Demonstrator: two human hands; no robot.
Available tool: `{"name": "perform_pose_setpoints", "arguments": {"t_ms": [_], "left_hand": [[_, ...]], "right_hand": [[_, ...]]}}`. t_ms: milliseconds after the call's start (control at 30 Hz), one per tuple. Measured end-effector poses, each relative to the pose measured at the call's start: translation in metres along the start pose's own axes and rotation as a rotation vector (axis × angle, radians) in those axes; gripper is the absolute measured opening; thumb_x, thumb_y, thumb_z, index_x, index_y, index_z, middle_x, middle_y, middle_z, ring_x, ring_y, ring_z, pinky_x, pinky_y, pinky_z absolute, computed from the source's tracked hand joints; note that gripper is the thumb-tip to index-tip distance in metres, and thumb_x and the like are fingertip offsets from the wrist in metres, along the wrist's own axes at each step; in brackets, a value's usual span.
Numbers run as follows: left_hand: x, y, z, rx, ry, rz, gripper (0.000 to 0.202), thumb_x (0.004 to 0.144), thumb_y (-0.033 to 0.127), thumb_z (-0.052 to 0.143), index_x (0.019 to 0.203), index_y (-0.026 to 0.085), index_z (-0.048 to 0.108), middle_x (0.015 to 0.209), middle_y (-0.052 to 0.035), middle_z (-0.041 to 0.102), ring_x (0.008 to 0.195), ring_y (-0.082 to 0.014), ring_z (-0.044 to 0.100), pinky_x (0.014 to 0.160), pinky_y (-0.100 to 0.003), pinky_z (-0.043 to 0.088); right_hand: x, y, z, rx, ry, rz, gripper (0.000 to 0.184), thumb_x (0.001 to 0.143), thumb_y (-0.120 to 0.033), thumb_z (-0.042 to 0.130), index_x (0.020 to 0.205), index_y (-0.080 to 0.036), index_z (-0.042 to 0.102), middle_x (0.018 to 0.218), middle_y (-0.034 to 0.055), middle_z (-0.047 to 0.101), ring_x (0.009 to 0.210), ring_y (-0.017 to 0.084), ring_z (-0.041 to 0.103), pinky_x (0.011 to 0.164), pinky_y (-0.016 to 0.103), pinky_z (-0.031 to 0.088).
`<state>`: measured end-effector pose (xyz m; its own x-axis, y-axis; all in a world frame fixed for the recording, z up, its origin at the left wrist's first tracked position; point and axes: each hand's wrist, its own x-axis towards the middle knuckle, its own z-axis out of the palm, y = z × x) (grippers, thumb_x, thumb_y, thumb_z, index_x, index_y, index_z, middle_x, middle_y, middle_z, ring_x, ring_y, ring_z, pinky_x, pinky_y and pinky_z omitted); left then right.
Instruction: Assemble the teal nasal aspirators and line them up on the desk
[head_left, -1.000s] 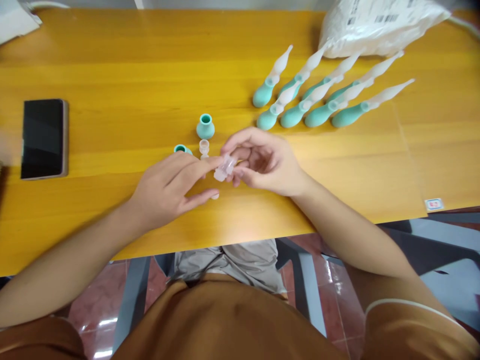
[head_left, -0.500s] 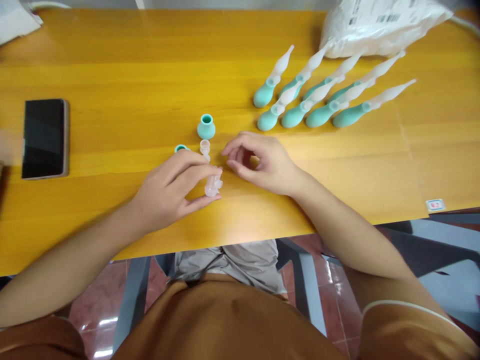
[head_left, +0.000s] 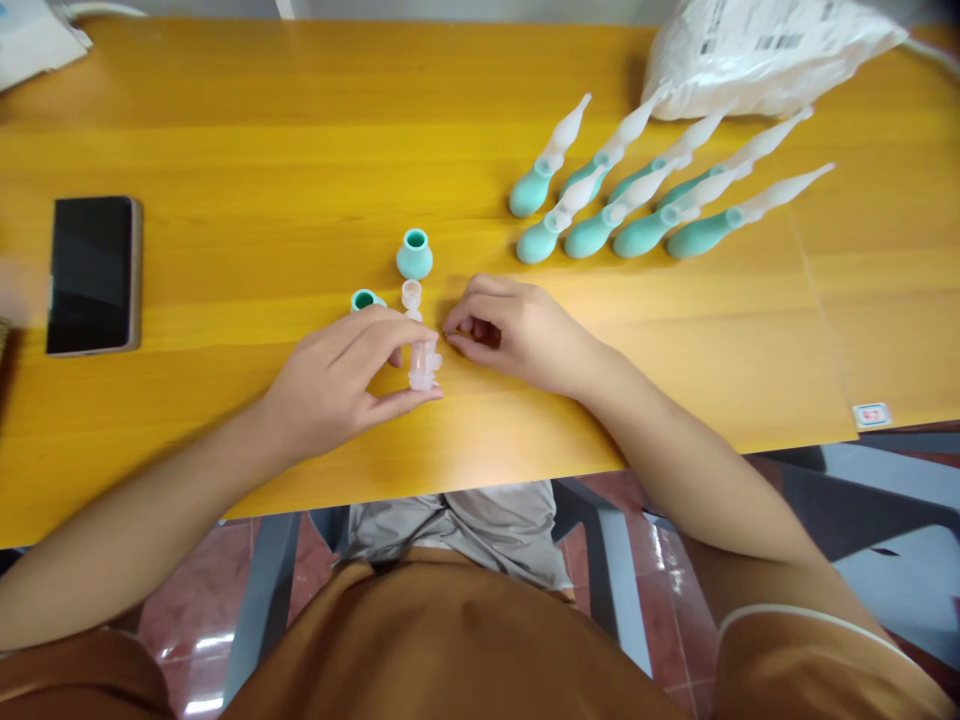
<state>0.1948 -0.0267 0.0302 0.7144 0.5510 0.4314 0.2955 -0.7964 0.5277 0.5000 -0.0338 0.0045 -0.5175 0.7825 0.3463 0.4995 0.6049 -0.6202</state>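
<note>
Black and rectangular, a flat phone lies left. The left hand pinches a clear plastic tubular piece near centre; light end pressure should leave its side stub free. Rightward, the right hand curls, its contents impossible to tell.

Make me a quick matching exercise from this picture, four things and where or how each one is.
Column one:
1. left hand
2. right hand
3. phone
4. white package

Column two:
A. beyond the teal bulbs
B. pinching a clear plastic piece
C. left part of the table, dark screen up
D. curled, apart from the clear piece

Pairs: 1-B, 2-D, 3-C, 4-A.
</note>
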Motion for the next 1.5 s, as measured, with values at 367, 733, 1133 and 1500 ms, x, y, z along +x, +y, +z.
{"name": "perform_pose_setpoints", "arguments": {"t_ms": [367,733,1133,1500], "left_hand": [[0.005,0.008,0.003,-0.542,-0.136,-0.265,0.038,0.114,0.051,0.09,0.133,0.025,0.07,0.11,-0.0029,0.086,0.092,-0.0201,0.086,0.085,-0.034,0.07],[0.008,0.009,0.003,-0.555,-0.165,-0.286,0.034,0.115,0.047,0.089,0.132,0.025,0.071,0.114,-0.0024,0.086,0.09,-0.0169,0.082,0.081,-0.029,0.067],[0.008,0.007,0.004,-0.502,-0.186,-0.273,0.04,0.113,0.054,0.092,0.13,0.024,0.072,0.109,-0.0006,0.087,0.088,-0.0175,0.082,0.08,-0.029,0.066],[0.01,0.011,0.002,-0.563,-0.213,-0.385,0.044,0.109,0.06,0.093,0.128,0.025,0.075,0.108,-0.0005,0.09,0.088,-0.0192,0.084,0.085,-0.032,0.069]], "right_hand": [[-0.002,-0.028,-0.015,0.171,0.174,-0.05,0.009,0.117,-0.033,0.085,0.117,-0.025,0.089,0.106,0.0049,0.087,0.082,0.017,0.079,0.076,0.032,0.069],[-0.004,-0.041,-0.009,0.298,0.135,-0.177,0.009,0.115,-0.028,0.09,0.123,-0.024,0.089,0.115,0.0053,0.088,0.089,0.015,0.082,0.081,0.029,0.069],[-0.004,-0.036,-0.004,0.316,0.136,-0.205,0.017,0.11,-0.026,0.095,0.125,-0.019,0.089,0.116,0.0072,0.088,0.089,0.013,0.082,0.081,0.025,0.068],[-0.005,-0.032,-0.006,0.1,0.153,-0.332,0.021,0.114,-0.03,0.091,0.131,-0.018,0.087,0.117,0.0081,0.09,0.098,0.017,0.088,0.087,0.026,0.071]]}}
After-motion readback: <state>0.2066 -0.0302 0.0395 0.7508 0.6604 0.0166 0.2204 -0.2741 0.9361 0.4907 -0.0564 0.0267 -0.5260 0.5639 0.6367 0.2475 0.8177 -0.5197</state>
